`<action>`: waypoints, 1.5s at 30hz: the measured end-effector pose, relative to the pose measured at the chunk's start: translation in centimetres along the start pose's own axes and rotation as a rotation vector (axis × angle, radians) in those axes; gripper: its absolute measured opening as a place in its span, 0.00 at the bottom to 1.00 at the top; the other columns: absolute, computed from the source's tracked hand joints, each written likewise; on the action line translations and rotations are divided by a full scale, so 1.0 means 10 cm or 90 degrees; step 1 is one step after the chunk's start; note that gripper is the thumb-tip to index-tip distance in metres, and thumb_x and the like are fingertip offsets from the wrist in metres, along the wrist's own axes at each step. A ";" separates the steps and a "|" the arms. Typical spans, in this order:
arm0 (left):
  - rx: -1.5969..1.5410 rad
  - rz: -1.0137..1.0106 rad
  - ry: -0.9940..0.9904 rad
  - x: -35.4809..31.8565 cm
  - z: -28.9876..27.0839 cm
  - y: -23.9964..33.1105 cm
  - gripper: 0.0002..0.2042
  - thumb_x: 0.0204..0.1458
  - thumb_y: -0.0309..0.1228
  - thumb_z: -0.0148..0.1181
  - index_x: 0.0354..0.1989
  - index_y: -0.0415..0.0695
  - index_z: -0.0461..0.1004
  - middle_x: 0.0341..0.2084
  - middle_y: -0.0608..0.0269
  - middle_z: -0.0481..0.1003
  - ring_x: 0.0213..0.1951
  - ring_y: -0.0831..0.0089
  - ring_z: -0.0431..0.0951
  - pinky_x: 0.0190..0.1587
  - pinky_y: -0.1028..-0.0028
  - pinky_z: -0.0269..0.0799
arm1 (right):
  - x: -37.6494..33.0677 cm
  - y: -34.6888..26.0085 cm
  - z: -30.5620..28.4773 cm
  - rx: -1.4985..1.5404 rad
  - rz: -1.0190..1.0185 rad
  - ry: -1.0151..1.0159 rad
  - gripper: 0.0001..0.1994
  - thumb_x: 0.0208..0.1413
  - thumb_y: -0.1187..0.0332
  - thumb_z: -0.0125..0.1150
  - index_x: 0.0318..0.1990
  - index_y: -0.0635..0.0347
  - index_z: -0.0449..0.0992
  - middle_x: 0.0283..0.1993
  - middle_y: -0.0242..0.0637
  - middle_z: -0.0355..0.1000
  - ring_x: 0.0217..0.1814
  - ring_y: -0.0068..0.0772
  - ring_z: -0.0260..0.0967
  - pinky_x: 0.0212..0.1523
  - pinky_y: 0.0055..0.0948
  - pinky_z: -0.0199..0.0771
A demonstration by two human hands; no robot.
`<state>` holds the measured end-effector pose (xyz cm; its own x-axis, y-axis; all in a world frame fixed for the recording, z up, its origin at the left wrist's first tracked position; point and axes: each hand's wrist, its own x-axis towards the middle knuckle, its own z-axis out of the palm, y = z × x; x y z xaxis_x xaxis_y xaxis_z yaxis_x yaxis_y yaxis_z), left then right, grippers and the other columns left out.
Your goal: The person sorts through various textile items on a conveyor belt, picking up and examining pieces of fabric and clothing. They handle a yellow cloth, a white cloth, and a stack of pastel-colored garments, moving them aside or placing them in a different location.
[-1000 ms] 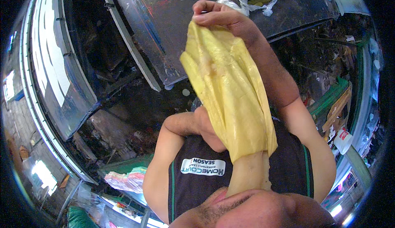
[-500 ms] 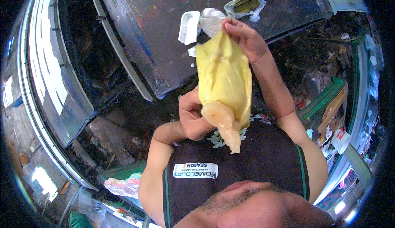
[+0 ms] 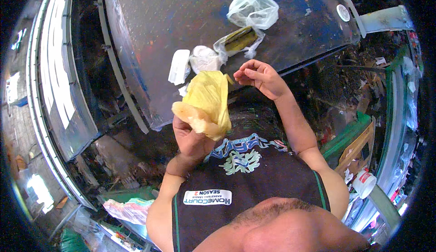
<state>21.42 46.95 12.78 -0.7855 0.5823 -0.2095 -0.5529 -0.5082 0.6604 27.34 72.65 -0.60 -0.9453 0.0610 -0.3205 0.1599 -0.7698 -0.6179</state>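
Observation:
My left hand [image 3: 190, 144] is closed around the underside of a yellow bag [image 3: 205, 93], thin and crumpled, held in front of my chest. A pale, translucent, lumpy piece [image 3: 196, 117] sticks out of its near end; it looks like food, but I cannot tell the kind. Part of my left hand's fingers is hidden behind the bag. To the right of the bag's top, my right hand [image 3: 263, 78] hangs in the air with bent fingers, holding nothing. A small twisted corner of the bag points toward it, apart from the fingertips.
On the dark, paint-stained table [image 3: 154, 29] lie a white tray [image 3: 179, 68], a crumpled whitish plastic bundle [image 3: 205, 59], a green roll [image 3: 240, 39] in clear plastic, a clear bag [image 3: 253, 11] and a round white lid [image 3: 343, 12]. A white cup [image 3: 364, 184] stands at right.
My right hand has let go of the yellow bag's top and moved down, apart from it. My left hand has carried the bag left, and the bag's top has slumped.

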 end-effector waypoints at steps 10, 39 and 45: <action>0.009 0.175 -0.040 0.54 0.49 -0.68 0.29 0.55 0.30 0.72 0.64 0.40 0.67 0.58 0.51 0.75 0.59 0.53 0.78 0.62 0.50 0.75 | -0.08 -0.63 -0.60 -0.140 -0.045 -0.043 0.16 0.64 0.67 0.65 0.56 0.64 0.74 0.57 0.41 0.77 0.57 0.30 0.76 0.59 0.32 0.76; 0.011 0.496 0.170 -0.14 0.46 -1.10 0.34 0.49 0.33 0.69 0.66 0.39 0.67 0.61 0.51 0.73 0.59 0.56 0.75 0.58 0.63 0.74 | 0.35 -0.41 -0.51 -0.249 0.235 -0.420 0.17 0.59 0.64 0.70 0.52 0.63 0.77 0.51 0.35 0.78 0.53 0.26 0.74 0.59 0.30 0.72; -0.018 0.491 0.089 -0.23 0.28 -0.94 0.38 0.50 0.33 0.70 0.70 0.37 0.62 0.64 0.45 0.70 0.64 0.48 0.72 0.66 0.54 0.71 | 0.32 -0.14 -0.24 -0.270 0.264 -0.456 0.17 0.59 0.65 0.71 0.52 0.61 0.77 0.50 0.34 0.78 0.54 0.26 0.73 0.59 0.31 0.71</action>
<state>29.22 52.16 9.12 -0.9771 -0.0263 0.2110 0.1581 -0.7535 0.6381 24.74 75.49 -2.48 -0.7172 -0.6821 -0.1424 0.4809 -0.3367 -0.8095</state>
